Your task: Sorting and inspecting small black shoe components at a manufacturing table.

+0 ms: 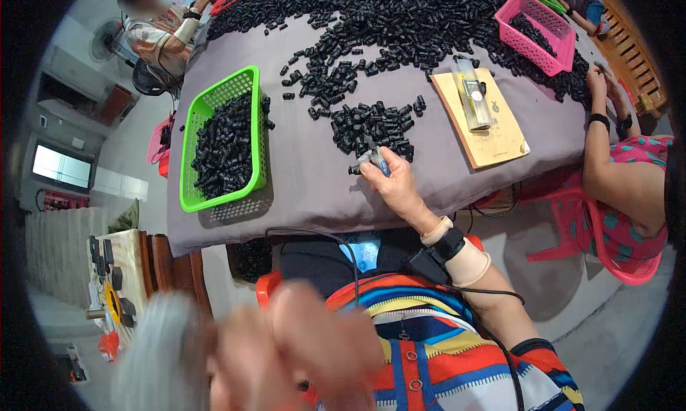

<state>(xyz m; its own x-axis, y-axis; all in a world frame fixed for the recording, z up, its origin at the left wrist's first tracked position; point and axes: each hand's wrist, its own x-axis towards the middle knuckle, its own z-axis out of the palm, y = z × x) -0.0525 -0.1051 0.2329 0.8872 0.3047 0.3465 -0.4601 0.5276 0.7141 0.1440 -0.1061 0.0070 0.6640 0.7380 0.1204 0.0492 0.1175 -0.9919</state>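
Observation:
My right hand [394, 185] is closed around a small blue-and-grey tool [384, 166] whose exact kind I cannot make out. Its fingertips are at the near edge of a small heap of short black cylindrical parts [368, 129] on the cloth-covered table. Close to the camera at lower left, my left hand [293, 347] is large and smeared by motion, so its fingers and anything in them cannot be read. A pale grey blur [161, 354] lies beside it. To the left on the table, a green basket [188, 154] holds many of the same black parts.
A yellow-brown booklet [493, 150] with a clear tube-like object [473, 97] on it lies at right. Black parts [400, 18] cover the far table. A pink basket [514, 43] stands at far right. One person [629, 182] sits at right, another [153, 39] at far left.

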